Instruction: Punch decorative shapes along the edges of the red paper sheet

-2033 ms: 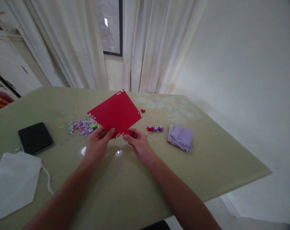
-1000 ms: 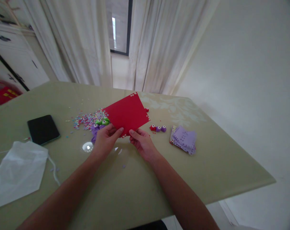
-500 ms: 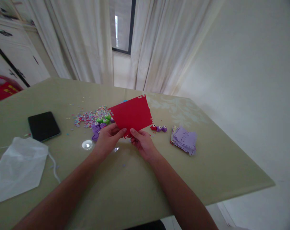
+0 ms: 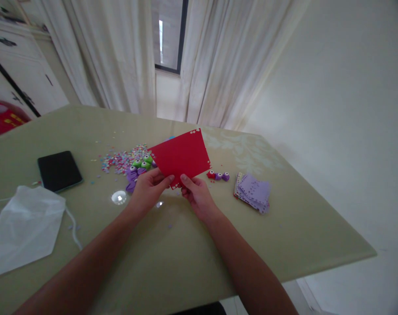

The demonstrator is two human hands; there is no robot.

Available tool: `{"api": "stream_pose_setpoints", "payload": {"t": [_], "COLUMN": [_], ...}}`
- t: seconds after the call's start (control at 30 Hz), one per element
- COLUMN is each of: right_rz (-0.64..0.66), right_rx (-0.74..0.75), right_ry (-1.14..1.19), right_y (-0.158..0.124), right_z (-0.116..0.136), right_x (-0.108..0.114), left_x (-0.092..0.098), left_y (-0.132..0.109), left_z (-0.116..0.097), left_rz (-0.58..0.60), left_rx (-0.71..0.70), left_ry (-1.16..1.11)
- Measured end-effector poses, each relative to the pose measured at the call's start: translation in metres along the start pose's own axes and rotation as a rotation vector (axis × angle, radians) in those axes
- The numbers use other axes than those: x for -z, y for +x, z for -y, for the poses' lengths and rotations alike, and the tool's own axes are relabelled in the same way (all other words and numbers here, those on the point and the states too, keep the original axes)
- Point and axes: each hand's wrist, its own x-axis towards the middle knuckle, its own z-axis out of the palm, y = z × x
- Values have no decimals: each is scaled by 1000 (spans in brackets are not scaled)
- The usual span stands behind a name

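A red sheet of paper (image 4: 182,155) with small cut-out shapes along its edges is held up over the table, tilted. My left hand (image 4: 149,188) pinches its lower left part, thumb on top. At the lower edge, my right hand (image 4: 197,194) grips it between thumb and curled fingers. Behind the left hand lie several green (image 4: 142,162) and purple pieces (image 4: 132,177) with eye shapes on them. A small row of red and purple pieces with eyes (image 4: 218,176) sits right of the paper.
Colourful paper bits (image 4: 120,161) are heaped left of the paper. A dark tablet or phone (image 4: 60,170) and a white face mask (image 4: 28,229) lie at the left. Punched purple sheets (image 4: 254,192) are stacked at the right. Curtains (image 4: 120,57) hang behind the table (image 4: 300,236).
The right hand has shifted very slightly to the right along the lower edge of the red paper. Otherwise the hold looks the same.
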Motion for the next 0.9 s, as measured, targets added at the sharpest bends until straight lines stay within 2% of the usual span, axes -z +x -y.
{"api": "stream_pose_setpoints", "payload": {"t": [0.9], "right_rz": [29], "right_rx": [27], "right_ry": [-27], "right_y": [0], "right_z": [-5], "right_x": [-1], "left_x": [-1], "left_y": [0], "left_z": [3], "left_rz": [14], "left_rx": [-31], "left_ry": [-29]}}
